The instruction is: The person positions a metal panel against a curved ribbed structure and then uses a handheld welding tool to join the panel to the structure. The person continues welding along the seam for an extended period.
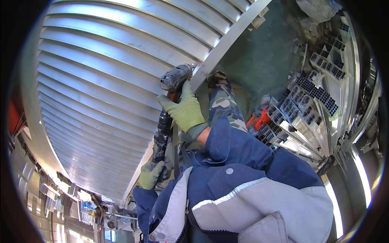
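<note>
My right hand [184, 107], in a yellow-green glove, is wrapped round the handle of a dark, worn cordless drill [176, 77]. The drill's nose points to the upper right, at the metal frame edge [227, 42] of a large slatted metal panel [109, 69]. Lower down, my gloved left hand [152, 174] is closed at the bottom end of a dark, tape-wrapped tool part [160, 143]. That part runs in line below the drill; I cannot tell whether it belongs to it. The drill's very tip is hard to make out.
Bundles of metal profiles [316, 89] with open square ends are stacked at the right. An orange-red item [262, 119] lies beside them. Clear plastic wrap [320, 10] sits at the far right. My camouflage trouser leg [225, 101] is beside the panel on the green floor [259, 60].
</note>
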`<state>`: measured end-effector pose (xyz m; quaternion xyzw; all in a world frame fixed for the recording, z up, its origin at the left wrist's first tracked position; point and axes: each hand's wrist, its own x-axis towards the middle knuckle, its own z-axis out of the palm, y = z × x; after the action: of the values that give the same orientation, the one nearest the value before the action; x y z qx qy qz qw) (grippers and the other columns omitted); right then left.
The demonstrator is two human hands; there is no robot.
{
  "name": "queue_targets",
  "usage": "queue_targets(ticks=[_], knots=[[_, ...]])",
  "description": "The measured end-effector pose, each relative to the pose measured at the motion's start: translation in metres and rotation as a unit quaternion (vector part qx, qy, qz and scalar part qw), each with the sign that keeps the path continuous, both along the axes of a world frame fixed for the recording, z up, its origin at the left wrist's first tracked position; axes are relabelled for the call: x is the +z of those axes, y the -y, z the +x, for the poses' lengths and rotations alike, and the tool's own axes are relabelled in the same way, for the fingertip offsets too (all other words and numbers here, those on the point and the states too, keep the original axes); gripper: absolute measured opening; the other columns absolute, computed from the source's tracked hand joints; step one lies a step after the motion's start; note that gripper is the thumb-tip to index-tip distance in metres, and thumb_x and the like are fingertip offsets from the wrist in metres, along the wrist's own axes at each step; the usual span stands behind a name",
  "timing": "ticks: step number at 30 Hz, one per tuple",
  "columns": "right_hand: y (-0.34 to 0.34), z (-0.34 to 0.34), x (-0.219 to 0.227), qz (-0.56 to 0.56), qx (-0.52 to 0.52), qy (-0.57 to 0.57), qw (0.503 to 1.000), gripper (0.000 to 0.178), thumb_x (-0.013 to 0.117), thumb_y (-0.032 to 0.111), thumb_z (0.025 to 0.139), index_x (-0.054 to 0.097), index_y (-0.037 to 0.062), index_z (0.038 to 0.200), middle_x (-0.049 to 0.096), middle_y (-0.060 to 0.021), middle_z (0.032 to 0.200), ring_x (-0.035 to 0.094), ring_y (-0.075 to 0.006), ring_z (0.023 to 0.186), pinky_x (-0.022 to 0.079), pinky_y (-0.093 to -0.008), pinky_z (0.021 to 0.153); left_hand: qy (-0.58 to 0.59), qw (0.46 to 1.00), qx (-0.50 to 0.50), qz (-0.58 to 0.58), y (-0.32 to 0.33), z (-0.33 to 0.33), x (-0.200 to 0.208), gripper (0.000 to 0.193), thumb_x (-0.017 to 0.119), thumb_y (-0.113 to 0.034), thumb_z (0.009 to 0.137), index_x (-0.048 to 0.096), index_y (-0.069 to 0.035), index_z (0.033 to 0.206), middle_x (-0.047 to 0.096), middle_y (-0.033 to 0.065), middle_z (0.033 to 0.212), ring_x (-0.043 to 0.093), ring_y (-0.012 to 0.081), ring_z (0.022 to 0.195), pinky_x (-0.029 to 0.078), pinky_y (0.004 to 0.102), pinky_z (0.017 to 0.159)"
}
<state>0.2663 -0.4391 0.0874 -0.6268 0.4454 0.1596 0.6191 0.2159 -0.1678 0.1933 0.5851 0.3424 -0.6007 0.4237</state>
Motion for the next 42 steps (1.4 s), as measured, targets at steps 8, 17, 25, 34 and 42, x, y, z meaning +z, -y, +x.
queue_targets(ticks=[8,17,25,34,42], knots=[[-0.010,-0.004,-0.004,-0.028,0.026,-0.015,0.999,0.089,0.085,0.042,0.092,0.043,-0.0087,0.152,0.073,-0.0294,0.127,0.073,-0.0464,0.117,0.057,-0.0478,0.101,0.001,1.000,0.001,-0.022,-0.012,-0.006,-0.011,0.039,0.075,-0.032,0.107,0.074,0.002,0.127,0.068,0.0036,0.076,0.060,0.0103,0.061,0.045,0.0260,0.055],[-0.009,-0.006,-0.019,-0.055,0.026,-0.028,0.998,0.086,0.085,0.047,0.092,0.049,-0.0055,0.150,0.077,-0.0268,0.117,0.076,-0.0428,0.108,0.059,-0.0464,0.096,-0.023,1.000,-0.017,-0.011,-0.010,0.002,-0.021,0.043,0.075,-0.037,0.107,0.075,0.000,0.129,0.068,0.0025,0.076,0.060,0.0099,0.059,0.046,0.0259,0.053],[-0.008,-0.007,-0.023,-0.070,0.025,-0.029,0.997,0.089,0.085,0.050,0.093,0.048,-0.0033,0.154,0.078,-0.0253,0.114,0.077,-0.0395,0.105,0.060,-0.0448,0.093,-0.020,0.999,-0.043,-0.012,-0.010,0.004,-0.023,0.049,0.075,-0.046,0.106,0.076,-0.003,0.129,0.067,0.0013,0.077,0.061,0.0099,0.061,0.047,0.0263,0.055],[-0.009,-0.009,-0.036,-0.093,0.031,-0.026,0.995,0.086,0.086,0.046,0.092,0.049,-0.0049,0.151,0.079,-0.0227,0.107,0.078,-0.0365,0.097,0.061,-0.0442,0.089,-0.023,0.998,-0.063,-0.013,-0.005,0.010,-0.025,0.047,0.074,-0.044,0.107,0.076,-0.003,0.130,0.068,0.0017,0.076,0.060,0.0093,0.059,0.045,0.0263,0.053],[-0.008,-0.011,-0.045,-0.014,-0.020,-0.017,1.000,0.077,0.087,0.038,0.091,0.049,-0.0050,0.143,0.073,-0.0290,0.127,0.071,-0.0481,0.119,0.057,-0.0505,0.102,-0.037,0.998,-0.043,-0.005,0.003,0.012,-0.022,0.045,0.074,-0.041,0.107,0.075,-0.001,0.129,0.068,0.0024,0.077,0.061,0.0102,0.059,0.046,0.0270,0.053]])
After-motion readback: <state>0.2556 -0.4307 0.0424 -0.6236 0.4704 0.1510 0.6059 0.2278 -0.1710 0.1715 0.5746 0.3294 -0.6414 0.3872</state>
